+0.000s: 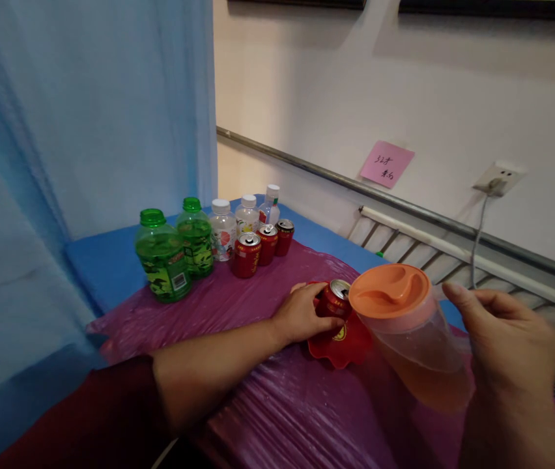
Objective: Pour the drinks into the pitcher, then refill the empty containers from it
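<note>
My left hand is wrapped round a red drink can, whose top is opened. That can stands on a red plate with a wavy rim. By its handle, my right hand grips a clear plastic pitcher with an orange lid. Brownish liquid fills its lower part. The pitcher tilts left, its lid edge right beside the can's top; whether they touch or liquid flows, I cannot tell.
Three red cans stand farther back, before two green-capped bottles and several white-capped bottles. Purple plastic sheeting covers the blue table. A radiator, wall socket and cable line the right wall; a blue curtain hangs left.
</note>
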Tool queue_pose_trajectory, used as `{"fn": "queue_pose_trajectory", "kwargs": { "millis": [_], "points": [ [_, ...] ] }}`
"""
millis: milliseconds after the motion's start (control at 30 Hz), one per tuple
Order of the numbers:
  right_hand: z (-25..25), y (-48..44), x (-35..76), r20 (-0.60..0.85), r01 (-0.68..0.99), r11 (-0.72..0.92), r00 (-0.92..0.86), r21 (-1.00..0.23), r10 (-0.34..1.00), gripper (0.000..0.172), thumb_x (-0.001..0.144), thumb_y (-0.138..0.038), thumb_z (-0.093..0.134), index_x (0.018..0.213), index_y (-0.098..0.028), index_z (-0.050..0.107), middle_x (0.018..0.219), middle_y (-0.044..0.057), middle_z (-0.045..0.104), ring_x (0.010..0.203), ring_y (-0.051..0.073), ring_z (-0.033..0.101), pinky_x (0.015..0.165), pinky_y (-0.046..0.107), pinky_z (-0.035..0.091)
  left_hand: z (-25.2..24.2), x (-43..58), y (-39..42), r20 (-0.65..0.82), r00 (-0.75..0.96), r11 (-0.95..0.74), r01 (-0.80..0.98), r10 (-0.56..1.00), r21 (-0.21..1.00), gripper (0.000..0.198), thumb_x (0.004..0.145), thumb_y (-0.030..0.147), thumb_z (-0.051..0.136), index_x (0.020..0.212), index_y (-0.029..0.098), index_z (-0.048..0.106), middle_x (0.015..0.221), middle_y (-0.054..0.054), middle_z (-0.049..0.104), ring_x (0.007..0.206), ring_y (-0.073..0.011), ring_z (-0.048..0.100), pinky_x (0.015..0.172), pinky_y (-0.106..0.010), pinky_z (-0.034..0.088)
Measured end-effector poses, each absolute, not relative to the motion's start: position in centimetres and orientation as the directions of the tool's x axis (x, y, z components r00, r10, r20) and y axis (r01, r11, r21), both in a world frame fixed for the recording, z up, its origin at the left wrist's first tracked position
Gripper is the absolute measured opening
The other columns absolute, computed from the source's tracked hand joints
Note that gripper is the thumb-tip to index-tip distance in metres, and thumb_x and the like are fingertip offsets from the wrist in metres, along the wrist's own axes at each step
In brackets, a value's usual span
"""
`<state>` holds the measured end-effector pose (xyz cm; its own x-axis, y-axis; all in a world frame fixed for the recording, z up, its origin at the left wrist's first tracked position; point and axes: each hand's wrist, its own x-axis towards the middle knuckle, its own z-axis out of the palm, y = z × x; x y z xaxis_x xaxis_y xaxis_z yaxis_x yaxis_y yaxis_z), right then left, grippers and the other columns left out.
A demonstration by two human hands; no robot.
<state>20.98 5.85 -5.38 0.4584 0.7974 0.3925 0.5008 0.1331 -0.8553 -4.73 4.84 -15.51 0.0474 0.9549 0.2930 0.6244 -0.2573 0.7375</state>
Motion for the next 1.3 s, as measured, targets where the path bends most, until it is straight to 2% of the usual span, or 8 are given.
{"fn": "queue_pose_trajectory", "kwargs": {
  "millis": [333, 700, 1167, 1300],
  "points": [
    [-5.19, 5.8, 20.71, 0.418, 0.531, 0.133, 0.461, -0.837, 0.783, 0.037, 0.066, -0.055, 0.084, 0.07, -0.02, 0.072, 0.056, -0.005, 0.052, 0.054, 0.012, 0.041, 0.046, 0.026, 0.03, -15.49, -4.75, 4.83, 0.294, 0.053, -0.261, 0.624, 0.954, 0.737, 0.062, 0.068, 0.05, 0.088, 0.123, 0.026, 0.072, 0.116, -0.004, 0.078, 0.106, -0.032, 0.07, 0.101, -0.044, 0.047],
    [-5.12, 5.86, 20.63, 0.391, 0.486, 0.14, 0.466, -0.862, 0.794, 0.035, 0.066, -0.051, 0.086, 0.069, -0.02, 0.072, 0.058, -0.004, 0.055, 0.059, 0.014, 0.046, 0.048, 0.025, 0.033, -15.37, -4.81, 4.84, 0.289, 0.059, -0.261, 0.625, 0.955, 0.735, 0.064, 0.068, 0.052, 0.087, 0.124, 0.025, 0.071, 0.118, -0.005, 0.078, 0.106, -0.0327, 0.069, 0.103, -0.045, 0.047],
    [-5.05, 5.8, 20.64, 0.376, 0.504, 0.102, 0.478, -0.857, 0.793, 0.037, 0.065, -0.054, 0.085, 0.068, -0.02, 0.072, 0.055, -0.004, 0.049, 0.055, 0.013, 0.042, 0.048, 0.027, 0.029, -15.54, -4.81, 4.85, 0.276, 0.047, -0.244, 0.622, 0.96, 0.744, 0.063, 0.067, 0.05, 0.088, 0.122, 0.025, 0.072, 0.117, -0.005, 0.077, 0.107, -0.0324, 0.068, 0.101, -0.045, 0.047],
    [-5.02, 5.77, 20.53, 0.378, 0.485, 0.119, 0.481, -0.866, 0.791, 0.036, 0.065, -0.052, 0.086, 0.068, -0.02, 0.071, 0.055, -0.004, 0.053, 0.055, 0.013, 0.043, 0.048, 0.027, 0.03, -15.52, -4.79, 4.83, 0.274, 0.039, -0.237, 0.624, 0.961, 0.745, 0.062, 0.067, 0.05, 0.089, 0.122, 0.026, 0.072, 0.115, -0.004, 0.078, 0.106, -0.0321, 0.068, 0.101, -0.045, 0.047]
  ]
}}
